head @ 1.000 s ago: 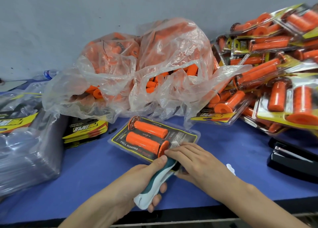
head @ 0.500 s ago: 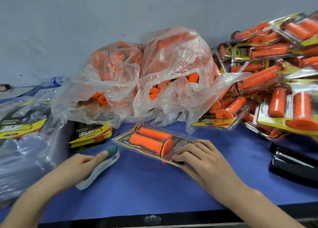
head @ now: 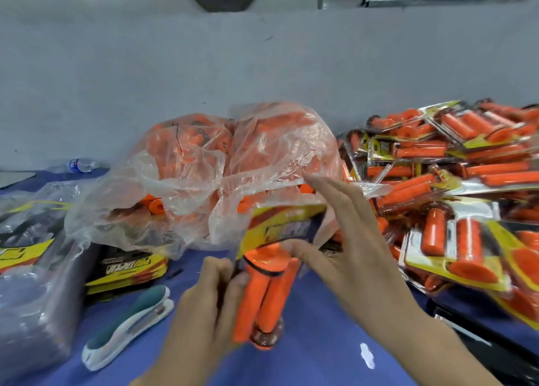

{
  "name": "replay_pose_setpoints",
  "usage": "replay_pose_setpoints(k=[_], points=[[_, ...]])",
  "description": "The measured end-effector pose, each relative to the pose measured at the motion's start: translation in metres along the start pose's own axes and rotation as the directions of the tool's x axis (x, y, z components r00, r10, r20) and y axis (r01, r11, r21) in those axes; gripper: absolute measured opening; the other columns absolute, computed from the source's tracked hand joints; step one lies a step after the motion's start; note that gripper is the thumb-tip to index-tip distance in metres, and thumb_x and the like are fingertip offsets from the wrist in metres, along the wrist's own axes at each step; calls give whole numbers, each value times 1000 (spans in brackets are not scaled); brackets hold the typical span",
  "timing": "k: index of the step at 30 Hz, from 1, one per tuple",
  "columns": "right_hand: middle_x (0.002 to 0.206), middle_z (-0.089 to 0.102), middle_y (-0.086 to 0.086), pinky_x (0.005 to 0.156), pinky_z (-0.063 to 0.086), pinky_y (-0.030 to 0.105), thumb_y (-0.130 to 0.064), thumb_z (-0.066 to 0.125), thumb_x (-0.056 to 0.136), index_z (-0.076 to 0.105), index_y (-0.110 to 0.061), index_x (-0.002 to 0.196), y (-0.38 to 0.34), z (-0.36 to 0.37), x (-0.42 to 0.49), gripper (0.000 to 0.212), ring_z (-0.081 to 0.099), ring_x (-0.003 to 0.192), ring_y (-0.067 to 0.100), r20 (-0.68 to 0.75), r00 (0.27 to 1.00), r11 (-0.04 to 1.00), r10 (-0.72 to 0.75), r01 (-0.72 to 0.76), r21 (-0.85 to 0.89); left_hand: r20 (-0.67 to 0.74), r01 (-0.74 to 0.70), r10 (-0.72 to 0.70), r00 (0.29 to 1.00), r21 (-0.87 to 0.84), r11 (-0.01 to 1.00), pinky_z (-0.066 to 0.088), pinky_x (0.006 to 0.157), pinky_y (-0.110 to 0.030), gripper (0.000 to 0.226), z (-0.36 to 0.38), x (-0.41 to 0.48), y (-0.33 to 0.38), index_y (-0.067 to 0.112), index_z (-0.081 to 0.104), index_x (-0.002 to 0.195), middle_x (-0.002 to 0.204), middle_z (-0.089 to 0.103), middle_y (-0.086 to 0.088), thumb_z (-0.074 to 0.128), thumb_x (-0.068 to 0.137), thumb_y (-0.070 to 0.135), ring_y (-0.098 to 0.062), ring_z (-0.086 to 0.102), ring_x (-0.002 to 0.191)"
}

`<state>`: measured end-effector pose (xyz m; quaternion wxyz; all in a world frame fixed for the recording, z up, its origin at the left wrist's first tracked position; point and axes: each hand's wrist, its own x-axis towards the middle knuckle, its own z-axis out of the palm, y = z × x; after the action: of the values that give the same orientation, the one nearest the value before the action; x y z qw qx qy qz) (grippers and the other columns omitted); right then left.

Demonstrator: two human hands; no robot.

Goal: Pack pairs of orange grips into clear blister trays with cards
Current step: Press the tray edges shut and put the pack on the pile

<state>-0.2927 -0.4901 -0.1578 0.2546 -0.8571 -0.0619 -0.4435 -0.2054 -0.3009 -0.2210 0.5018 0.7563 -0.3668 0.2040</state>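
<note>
Filled blister pack held upright above table.
Left hand grips its edge; right hand spread flat, thumb on front, probably steadying it for checking.

An upside-down "PRO TAPER" logo stands on the stack of cards on the desk; the blister pack logo is blurred unreadable.

The left hand grips a blister pack of two orange grips above the blue tabletop. The right hand, fingers spread, seems through the blur to thumb its yellow card. A stapler lies to the left
</note>
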Motion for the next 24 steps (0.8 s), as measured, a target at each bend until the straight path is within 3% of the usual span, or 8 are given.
replay_pose_setpoints(k=[3,5,7,10,12,17,20,24], points=[[140,46,-21,98,42,14,-58,56,90,34,-52,139,12,11,-23,54,44,127,-5,91,927,873,364,-374,313,-151,105,-147,978,-254,961,38,54,-7,27,9,12,12,37,52,85,69,56,17,39,95,58,7,48,59],[109,66,-22,89,50,34,-69,48,88,52,-47,119,16,28,-46,38,60,101,-4,320,821,708,473,-570,417,-127,240,-303,944,-363,900,44,65,-6,33,16,15,15,46,65,90,80,67,24,40,96,66,14,59,71],[78,64,-16,76,47,36,-77,36,84,55,-36,96,20,39,-62,47,57,73,-4,313,751,645,581,-660,385,6,433,-485,875,-458,776,50,81,-19,37,22,13,9,55,70,92,89,72,27,41,85,78,13,65,86],[82,66,-3,73,47,30,-72,33,86,57,-28,91,24,43,-67,51,59,73,4,227,746,636,626,-657,404,206,598,-608,767,-572,561,52,92,-49,60,24,18,-5,33,77,96,98,77,-2,50,72,82,-21,73,94],[85,67,-4,71,47,21,-70,34,86,59,-27,93,24,42,-66,50,61,77,7,276,737,627,617,-673,393,205,596,-615,761,-594,540,51,93,-52,58,21,27,-9,23,77,97,99,76,-12,54,78,72,-29,73,93],[81,59,10,66,45,24,-68,39,84,58,-10,92,27,40,-68,62,52,72,5,350,720,616,599,-694,373,273,581,-545,793,-607,541,60,77,-36,34,14,40,-17,24,75,109,108,74,-14,57,91,45,-28,73,94],[80,55,17,67,44,30,-67,42,85,56,-6,91,29,35,-64,62,50,70,9,336,734,597,591,-677,429,307,591,-551,776,-659,465,62,77,-40,36,15,41,-18,20,76,106,108,74,-15,57,90,47,-29,73,94],[69,48,3,61,40,25,-64,43,89,52,-12,83,27,23,-55,54,45,64,15,227,796,625,561,-587,514,284,554,-541,791,-708,439,62,64,-29,38,23,41,-8,26,80,91,100,76,-5,51,90,50,-19,73,86]])
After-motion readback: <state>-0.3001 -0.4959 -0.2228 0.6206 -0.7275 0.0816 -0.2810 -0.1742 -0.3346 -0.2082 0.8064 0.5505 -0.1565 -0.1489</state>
